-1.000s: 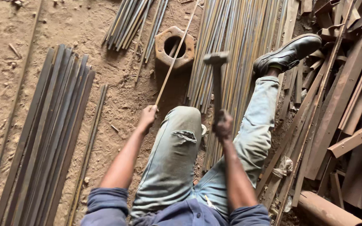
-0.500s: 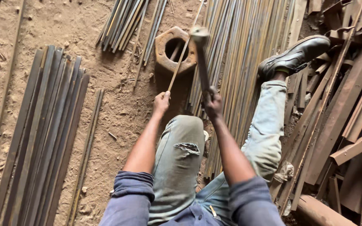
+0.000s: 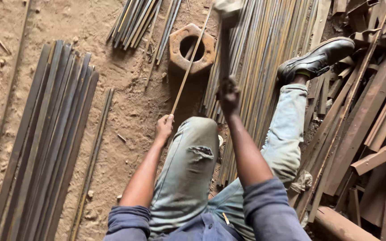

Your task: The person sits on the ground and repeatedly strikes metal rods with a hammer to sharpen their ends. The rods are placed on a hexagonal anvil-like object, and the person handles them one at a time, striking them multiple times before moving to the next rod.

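Your right hand [image 3: 228,96] is wrapped tight on the hammer [image 3: 225,40], its head blurred near the top edge. Your left hand [image 3: 164,128] pinches a thin rod [image 3: 190,60] that slants across the hexagonal block [image 3: 192,48] on the dirt floor [image 3: 130,107].

floor: bare sandy dirt [image 3: 130,111] | left: flat steel bars [image 3: 45,134] laid side by side | far: rod bundle [image 3: 135,18] | right: rusty scrap metal [image 3: 371,111] heap | light: even daylight
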